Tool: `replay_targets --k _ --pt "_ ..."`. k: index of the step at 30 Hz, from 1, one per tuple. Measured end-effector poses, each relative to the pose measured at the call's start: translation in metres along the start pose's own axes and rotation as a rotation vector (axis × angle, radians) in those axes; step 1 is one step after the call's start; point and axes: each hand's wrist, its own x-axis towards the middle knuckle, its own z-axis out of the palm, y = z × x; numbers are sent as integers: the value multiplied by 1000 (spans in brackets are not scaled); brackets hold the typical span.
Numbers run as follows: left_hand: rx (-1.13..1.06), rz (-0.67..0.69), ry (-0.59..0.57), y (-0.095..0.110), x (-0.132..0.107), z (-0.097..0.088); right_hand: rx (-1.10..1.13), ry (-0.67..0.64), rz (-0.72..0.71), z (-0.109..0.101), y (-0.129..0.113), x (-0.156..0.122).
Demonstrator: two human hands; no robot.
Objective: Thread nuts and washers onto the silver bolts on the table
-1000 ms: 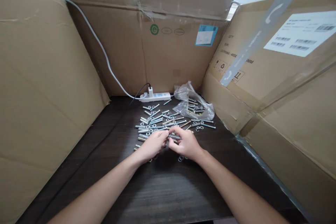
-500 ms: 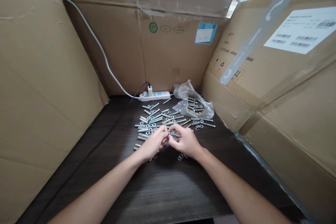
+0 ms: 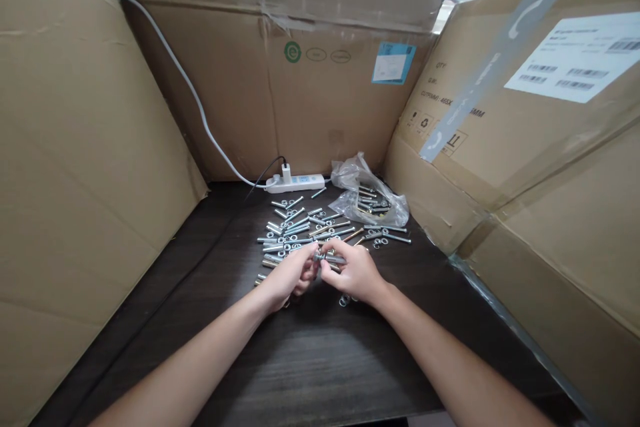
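Observation:
My right hand pinches a silvery expansion bolt between thumb and fingertips, its shaft lying sideways. At the bolt's left end, the thumb and fingers of my left hand are closed around the tip; a small nut or washer seems to be there, too small to tell. Beneath and beyond both hands lie several loose bolts and metal sleeves, with washers among them. A few rings rest just below my right hand. My hands hide part of the pile.
A clear plastic bag with more bolts lies behind on the right. A white power strip with plugs stands at the back of the dark table. Cardboard walls enclose the left, back and right sides; a thin black cable crosses the left.
My left hand has shifted slightly left and its fingers have loosened, so more of the bolt's left end shows. My right hand keeps its hold with little movement.

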Motion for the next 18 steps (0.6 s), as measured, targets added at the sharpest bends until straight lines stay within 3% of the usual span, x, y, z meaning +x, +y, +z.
replay_targets --k 3,8,14,18 --pt "10 84 -13 1 0 0 14 11 0 0 2 0" --pt "9 35 44 -2 4 -1 26 38 12 0 5 0" --pt "-240 -100 -137 -3 3 0 54 1 -47 -2 5 0" --pt "-344 -89 -137 -3 3 -1 17 -50 -84 -5 2 1"
